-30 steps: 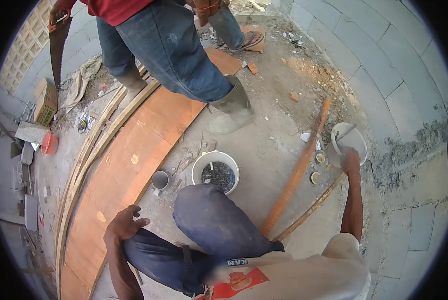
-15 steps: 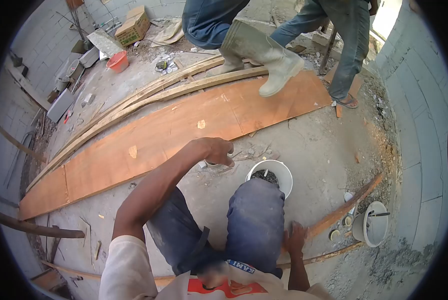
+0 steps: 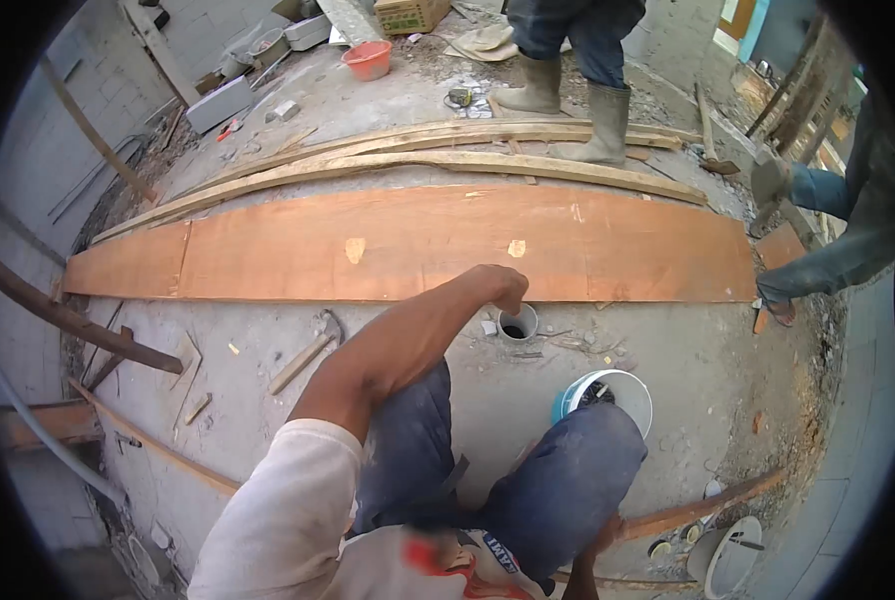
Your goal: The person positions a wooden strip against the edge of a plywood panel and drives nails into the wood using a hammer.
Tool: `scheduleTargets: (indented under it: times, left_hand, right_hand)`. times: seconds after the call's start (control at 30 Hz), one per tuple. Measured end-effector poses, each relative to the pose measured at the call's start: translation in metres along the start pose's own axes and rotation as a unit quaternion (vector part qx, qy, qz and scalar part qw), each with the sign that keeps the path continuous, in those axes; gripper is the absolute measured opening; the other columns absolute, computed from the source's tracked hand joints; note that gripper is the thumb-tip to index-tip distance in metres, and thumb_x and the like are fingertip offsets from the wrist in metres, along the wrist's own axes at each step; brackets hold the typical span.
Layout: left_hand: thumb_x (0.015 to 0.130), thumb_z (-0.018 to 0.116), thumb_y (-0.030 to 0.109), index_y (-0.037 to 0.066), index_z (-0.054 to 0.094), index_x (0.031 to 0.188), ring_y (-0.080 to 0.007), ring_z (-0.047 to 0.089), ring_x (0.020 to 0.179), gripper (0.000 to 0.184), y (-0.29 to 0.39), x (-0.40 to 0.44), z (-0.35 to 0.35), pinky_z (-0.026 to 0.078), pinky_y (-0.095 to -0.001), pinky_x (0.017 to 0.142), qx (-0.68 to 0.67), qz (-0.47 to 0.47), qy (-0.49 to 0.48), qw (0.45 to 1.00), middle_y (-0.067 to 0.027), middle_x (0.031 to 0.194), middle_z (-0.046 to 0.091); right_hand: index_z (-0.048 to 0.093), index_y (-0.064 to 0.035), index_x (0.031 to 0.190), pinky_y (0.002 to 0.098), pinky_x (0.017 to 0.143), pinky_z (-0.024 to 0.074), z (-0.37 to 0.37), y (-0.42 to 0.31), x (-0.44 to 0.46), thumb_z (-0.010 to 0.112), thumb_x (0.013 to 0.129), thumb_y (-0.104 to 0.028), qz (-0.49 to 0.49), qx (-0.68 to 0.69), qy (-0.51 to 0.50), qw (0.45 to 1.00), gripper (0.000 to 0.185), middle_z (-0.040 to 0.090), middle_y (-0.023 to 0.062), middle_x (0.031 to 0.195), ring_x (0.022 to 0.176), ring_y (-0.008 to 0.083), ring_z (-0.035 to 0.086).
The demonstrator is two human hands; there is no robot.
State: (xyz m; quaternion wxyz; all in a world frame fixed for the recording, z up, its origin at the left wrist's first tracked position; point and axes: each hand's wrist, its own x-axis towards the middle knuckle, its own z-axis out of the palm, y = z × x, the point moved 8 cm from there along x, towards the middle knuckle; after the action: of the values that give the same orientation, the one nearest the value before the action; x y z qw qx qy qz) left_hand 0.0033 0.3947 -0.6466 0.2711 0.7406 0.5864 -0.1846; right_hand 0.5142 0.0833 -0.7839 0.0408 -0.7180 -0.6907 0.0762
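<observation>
My left hand point(image 3: 508, 286) reaches forward over the near edge of a long reddish-brown plywood board point(image 3: 418, 245). Its fingers bend down beside the rim of a small round grey-white container point(image 3: 519, 323) with a dark inside; their tips are hidden, so whether they touch it I cannot tell. My right hand point(image 3: 598, 548) is low beside my right knee, mostly hidden, near a wooden plank point(image 3: 703, 508). Beyond that knee stands a white bucket point(image 3: 630, 395) holding small dark pieces. Left of my left forearm lies a hammer point(image 3: 308, 355) with a wooden handle.
Long timber strips point(image 3: 418, 162) lie behind the board. A co-worker's boots point(image 3: 608, 120) stand there, and another person's leg point(image 3: 833, 270) is at the right. A red basin point(image 3: 368, 60) sits at the back. A tilted white bucket point(image 3: 733, 560) lies lower right. Wooden poles point(image 3: 68, 320) cross the left.
My view has turned toward the right, bringing the hammer into sight. My left hand remains over the small container. The booted person's raised foot has come off the board, and the other person's legs appear farther right.
</observation>
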Motion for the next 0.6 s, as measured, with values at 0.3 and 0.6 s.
scheduleTargets:
  times: [0.3,0.6]
  left_hand:
    - [0.087,0.081,0.039,0.005,0.08,0.122,-0.0347,0.073,0.113,0.049,0.051,0.002,0.006,0.059,-0.0499,0.093,0.011,0.044,-0.04,0.998,-0.0155,0.124,0.077]
    - [0.083,0.077,0.024,0.006,0.081,0.12,-0.0327,0.074,0.111,0.041,0.044,-0.01,0.001,0.058,-0.0489,0.091,0.02,0.014,-0.048,0.999,-0.0142,0.122,0.078]
  right_hand:
    - [0.067,-0.0107,0.128,0.0544,0.119,0.0362,0.001,-0.023,0.027,0.069,0.093,-0.033,0.037,-0.047,0.028,0.998,0.042,0.063,0.0087,0.139,0.131,0.0326,0.058]
    - [0.066,-0.0111,0.127,0.051,0.116,0.0403,0.001,-0.027,0.045,0.068,0.094,-0.031,0.035,-0.043,0.016,0.998,0.039,0.063,0.008,0.139,0.13,0.0326,0.059]
